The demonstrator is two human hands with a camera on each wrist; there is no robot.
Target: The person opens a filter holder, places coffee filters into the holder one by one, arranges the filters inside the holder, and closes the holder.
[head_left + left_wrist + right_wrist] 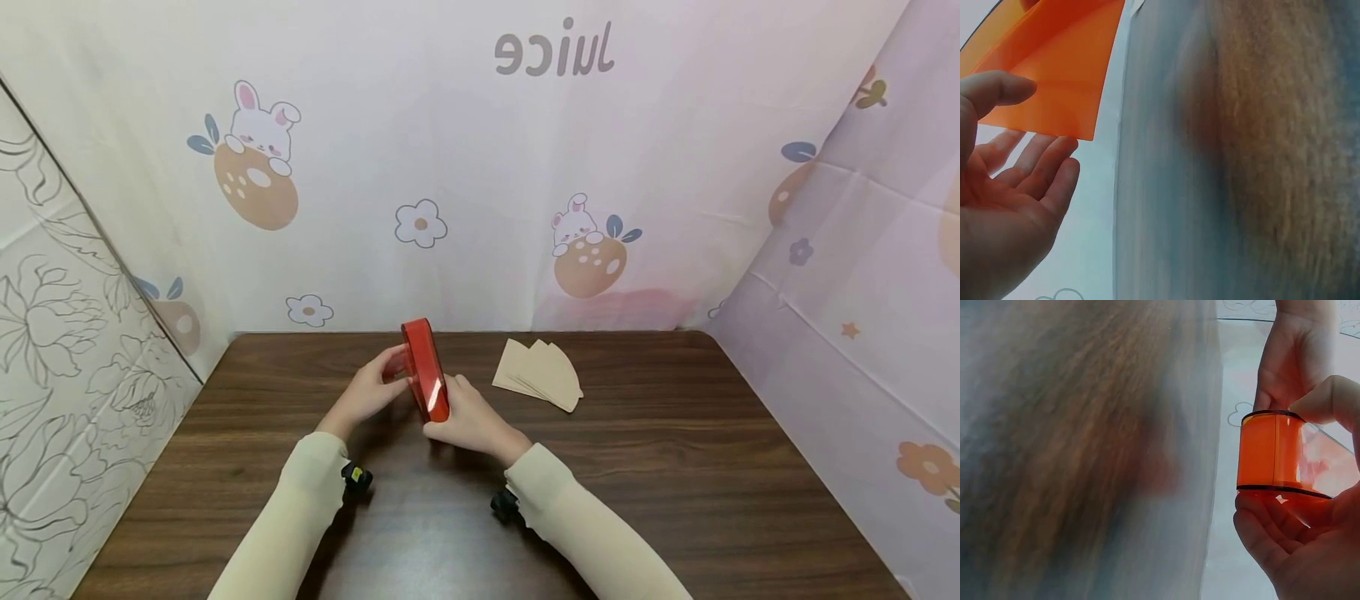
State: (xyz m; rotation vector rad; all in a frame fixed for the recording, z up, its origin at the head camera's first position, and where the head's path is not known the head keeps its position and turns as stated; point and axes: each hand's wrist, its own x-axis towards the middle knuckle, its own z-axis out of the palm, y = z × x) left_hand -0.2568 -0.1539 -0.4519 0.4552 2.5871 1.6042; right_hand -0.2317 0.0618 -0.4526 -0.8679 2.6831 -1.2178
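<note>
A translucent red-orange plastic holder [427, 367], fan-shaped at its face, is tilted above the table in front of me. My right hand [474, 423] grips it, the thumb on one side and the fingers on the other. In the right wrist view the holder [1266, 450] shows dark edge lines. My left hand [367, 396] is at the holder's left side with its fingers loosely spread. In the left wrist view its thumb overlaps the orange panel [1075, 100], and some fingertips are hidden behind the lower edge; firm contact cannot be made out.
Several tan, fan-shaped coffee filter papers [540, 375] lie overlapping on the dark wooden table [675, 458], right of my hands. A printed curtain [465, 150] hangs behind the table. A small black wrist device [356, 477] is on the left sleeve, another [505, 505] on the right.
</note>
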